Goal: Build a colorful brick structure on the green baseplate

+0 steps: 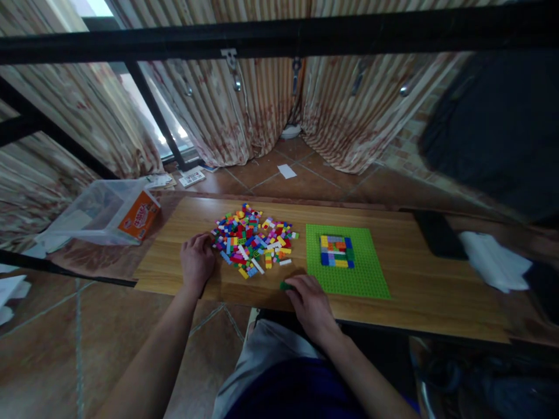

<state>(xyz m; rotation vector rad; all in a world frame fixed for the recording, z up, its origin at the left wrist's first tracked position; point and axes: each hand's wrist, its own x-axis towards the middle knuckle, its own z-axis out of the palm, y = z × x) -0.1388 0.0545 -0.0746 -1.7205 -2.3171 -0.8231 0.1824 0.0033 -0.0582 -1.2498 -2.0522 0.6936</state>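
Observation:
My right hand [311, 304] pinches a dark green toy brick [286, 286] just above the table's near edge, left of the green baseplate [371, 279]. On the baseplate sits a low square build of multicoloured bricks [338, 252], with a blue, yellow and green border around orange, grey and white pieces. At the left side of a loose brick pile [251, 241] rests my left hand [197, 260], its fingers curled in. Whatever those fingers may hold is hidden. A white brick [285, 262] lies at the pile's right front.
The wooden table [437, 291] spans the view. A clear plastic bin [96, 212] with an orange label stands beyond its left end. A dark phone-like slab [439, 234] and white tissue [495, 260] lie at the right. A black metal bar [279, 38] crosses above.

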